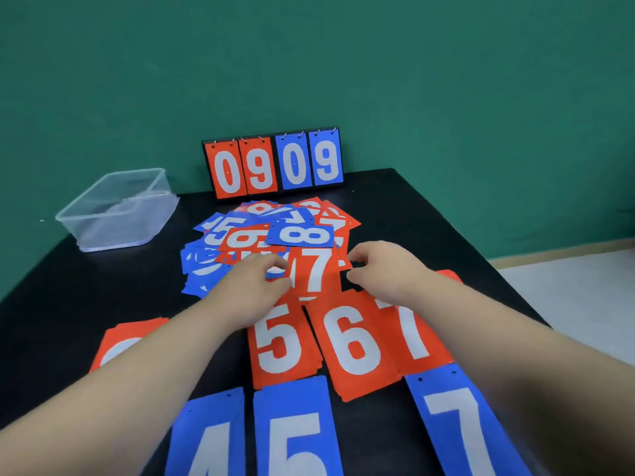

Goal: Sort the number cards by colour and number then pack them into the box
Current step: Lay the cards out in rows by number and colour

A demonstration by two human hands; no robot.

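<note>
Both forearms stretch away. The left hand (pixel 254 286) pinches the red 7 card (pixel 318 273) at its left edge. The right hand (pixel 385 269) curls beside the card's right edge, hold unclear. The card pile (pixel 261 231) lies just beyond, the box (pixel 117 211) far left, and the right edge of the table (pixel 429 214) well apart.

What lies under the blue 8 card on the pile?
Under the blue 8 card, red and blue cards of the unsorted pile stick out around its edges. Whatever lies directly beneath it is covered and cannot be read.

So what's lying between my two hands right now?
A red 7 card lies between the left hand and right hand, in the head view.
</note>
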